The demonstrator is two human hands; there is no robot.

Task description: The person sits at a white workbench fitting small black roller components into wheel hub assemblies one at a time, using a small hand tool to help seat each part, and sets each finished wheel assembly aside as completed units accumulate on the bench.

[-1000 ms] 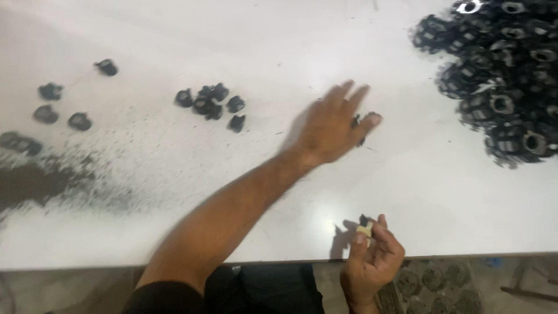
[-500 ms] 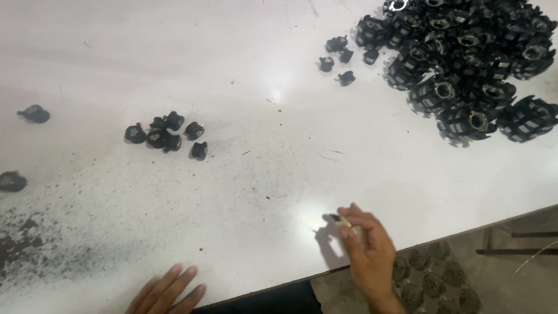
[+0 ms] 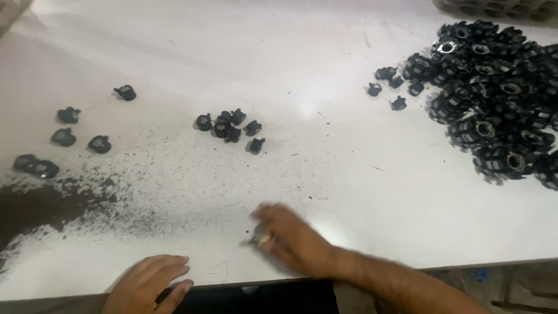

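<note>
My right hand (image 3: 290,238) lies low on the white table (image 3: 325,174) near its front edge, blurred by motion. Its fingers are pinched on a small pale and dark piece (image 3: 259,238) at the fingertips. My left hand (image 3: 146,282) rests flat at the table's front edge to the left, holding nothing. A small cluster of black parts (image 3: 229,125) sits beyond both hands, apart from them.
A big pile of black round toothed parts (image 3: 494,99) fills the far right, with a few small ones (image 3: 389,87) beside it. Several single black parts (image 3: 70,125) lie scattered at the left. Dark powder (image 3: 35,203) stains the left front of the table.
My right hand has swept left along the front edge towards the middle. My left hand, stretched out across the table a second ago, is back at the front edge.
</note>
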